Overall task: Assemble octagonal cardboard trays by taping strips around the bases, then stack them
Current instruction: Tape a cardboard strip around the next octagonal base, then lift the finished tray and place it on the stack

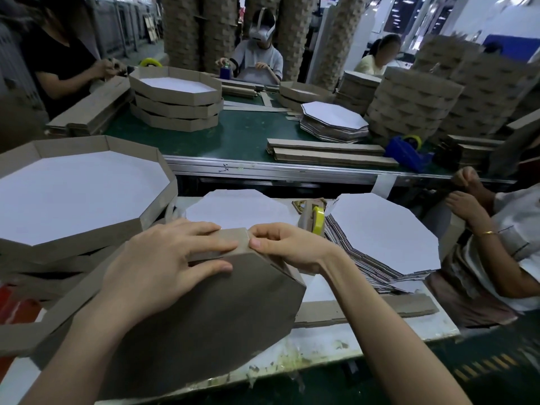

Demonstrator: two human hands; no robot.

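Tray (204, 311) bottom-up at the near edge of the tabletop (336, 343), both hands on its far rim.
We see a brown cardboard octagon, the side strip (232, 233) folded round its far corner; left hand (163, 258) grip wide, fingers flat on strip and base; right hand (286, 247) grip narrow, pinching the strip at the corner; finished trays (73, 194) stacked close left; white bases (385, 229) and tape dispenser (315, 220) just beyond; open tabletop near right; green conveyor (239, 135) behind, workers around it.

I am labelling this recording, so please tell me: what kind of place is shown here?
Most likely a packaging workshop with an assembly line. Several people work around a green conveyor belt, stacked octagonal cardboard trays stand on it, and a blue tape dispenser sits beside loose cardboard strips.
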